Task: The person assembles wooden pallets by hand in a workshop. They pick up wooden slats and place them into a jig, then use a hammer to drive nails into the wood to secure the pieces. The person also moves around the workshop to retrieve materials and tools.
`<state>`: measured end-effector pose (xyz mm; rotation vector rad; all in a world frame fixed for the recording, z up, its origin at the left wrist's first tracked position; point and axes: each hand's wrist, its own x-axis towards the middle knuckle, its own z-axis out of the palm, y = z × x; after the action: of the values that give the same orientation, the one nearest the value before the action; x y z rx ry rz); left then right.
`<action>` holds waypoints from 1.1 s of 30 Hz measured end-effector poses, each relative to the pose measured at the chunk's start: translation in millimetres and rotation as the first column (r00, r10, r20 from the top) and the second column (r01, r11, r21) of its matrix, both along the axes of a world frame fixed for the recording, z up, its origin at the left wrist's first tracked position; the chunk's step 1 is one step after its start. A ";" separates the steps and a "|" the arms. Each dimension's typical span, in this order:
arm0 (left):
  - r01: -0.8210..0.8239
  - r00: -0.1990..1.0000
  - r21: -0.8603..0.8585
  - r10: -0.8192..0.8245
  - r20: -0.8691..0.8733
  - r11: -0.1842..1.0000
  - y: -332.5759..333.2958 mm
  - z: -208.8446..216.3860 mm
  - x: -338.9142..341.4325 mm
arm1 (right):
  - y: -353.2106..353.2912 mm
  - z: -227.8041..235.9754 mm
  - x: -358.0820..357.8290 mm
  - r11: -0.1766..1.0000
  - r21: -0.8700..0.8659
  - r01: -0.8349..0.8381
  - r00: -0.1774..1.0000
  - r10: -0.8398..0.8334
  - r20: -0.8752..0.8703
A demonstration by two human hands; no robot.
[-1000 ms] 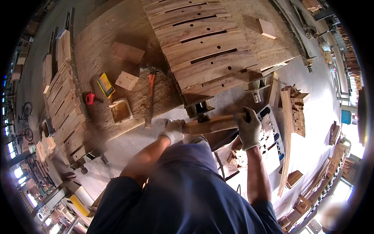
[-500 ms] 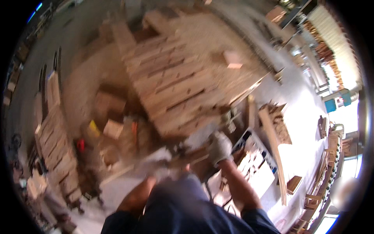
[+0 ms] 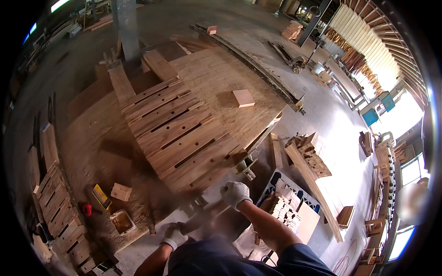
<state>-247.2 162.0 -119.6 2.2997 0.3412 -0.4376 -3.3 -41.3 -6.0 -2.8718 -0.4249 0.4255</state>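
White work gloves cover both of my hands. My right hand [image 3: 235,194] is closed at the far end of a wooden strip [image 3: 209,218], just off the near edge of the workbench. The strip is smeared and slants down toward my left hand [image 3: 174,236], which is lower, near my body, and closed on the other end. Beyond them lies a panel of wooden boards [image 3: 184,133] set side by side, with dark slots and round holes. A metal clamp end [image 3: 248,169] sticks out at the bench corner near my right hand.
A wood block [image 3: 243,98] lies on the workbench [image 3: 207,64]. To the left are a yellow box [image 3: 101,197], a red tape roll [image 3: 87,209], another block [image 3: 121,192] and a small tray [image 3: 123,221]. At right, a crate [image 3: 314,202] holds small wood pieces beside a long plank [image 3: 315,191].
The view has shifted and sharpened. My left hand, largely hidden before, now shows at the lower left, farther from my right hand. The right hand stays near the bench corner.
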 end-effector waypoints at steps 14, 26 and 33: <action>-0.292 0.956 -0.330 0.277 -0.093 0.898 13.9 17.5 -23.8 | -5.3 -27.1 23.0 0.998 -0.014 0.068 0.967 -0.069 -0.245; -0.341 0.940 -0.394 0.315 -0.131 0.854 17.7 -28.1 -50.4 | -16.2 -67.2 30.5 0.999 0.030 0.018 0.978 -0.012 -0.207; -0.356 0.934 -0.288 0.346 -0.087 0.889 10.7 12.2 -43.4 | -13.7 -68.6 32.7 0.999 0.042 -0.018 0.977 0.026 -0.211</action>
<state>-290.6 172.6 -107.4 1.8846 0.6496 -0.3177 29.4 -55.1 -74.6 -2.7476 -0.4224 0.7096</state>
